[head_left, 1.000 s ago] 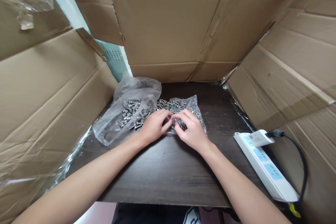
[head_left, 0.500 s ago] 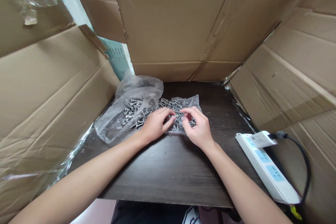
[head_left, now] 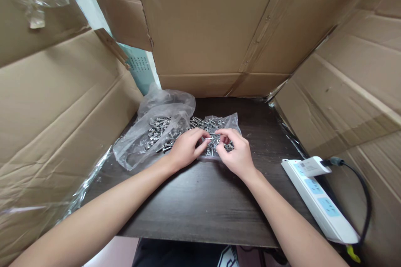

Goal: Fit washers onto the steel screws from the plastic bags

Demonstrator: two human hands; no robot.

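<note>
My left hand (head_left: 189, 148) is closed in a pinch. Between its thumb and forefinger sits a small metal screw (head_left: 209, 138), its shank pointing right. Facing it, my right hand (head_left: 235, 150) has its thumb and forefinger apart, the other fingers curled in. I make out nothing held in it. Both hands hover over a clear plastic bag (head_left: 233, 120) covered with small metal fasteners (head_left: 212, 151). Left of that, a larger crumpled translucent bag (head_left: 133, 148) holds a heap of metal bolts (head_left: 160, 127), partly covered by its film.
Cardboard walls (head_left: 206, 29) enclose the dark wooden table (head_left: 200, 200) at the back and both sides. A white power strip (head_left: 316, 200) with a plugged-in adapter (head_left: 315, 167) and a black cable (head_left: 365, 192) lies along the right side.
The right thumb and fingers have shifted very slightly. The left hand keeps its pinch on the screw, and the bags and fasteners stay where they were.
</note>
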